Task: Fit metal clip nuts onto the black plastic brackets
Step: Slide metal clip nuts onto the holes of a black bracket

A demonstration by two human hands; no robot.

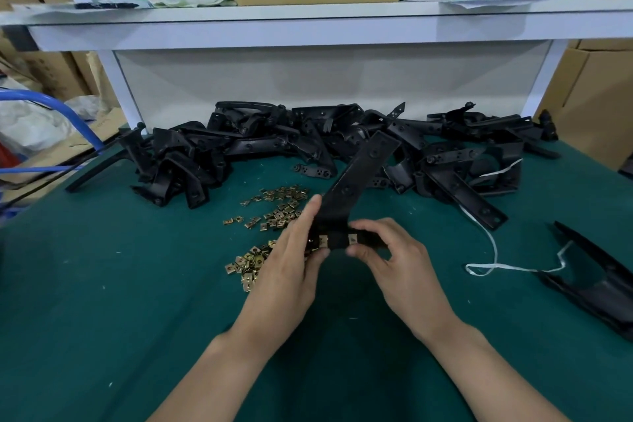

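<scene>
Right, both hands are on one bracket (356, 178), held clear of the green mat (102, 284). Left hand (291, 257) wraps the left end of its short crossbar, with one digit lying up along the stem edge. Right hand (397, 260) pinches the crossbar's right half between thumb and forefinger. Two clip nuts (323, 240) sit on the crossbar between the two grips, the right one just beside the right thumb. The long stem runs up and away from the grips, unsupported. My read: moulded plastic, light and stiff, so a crossbar hold is enough and the stem won't droop; the matte surface looks grippy. The nuts look like thin sprung steel, small and easy to fumble, probably sharp-edged, so pinch them by the flat faces and push on square. Loose clip nuts (274, 212) lie on the mat beside and just beyond the left hand, within easy reach. The bracket pile (239, 147) is well beyond the stem tip.
</scene>
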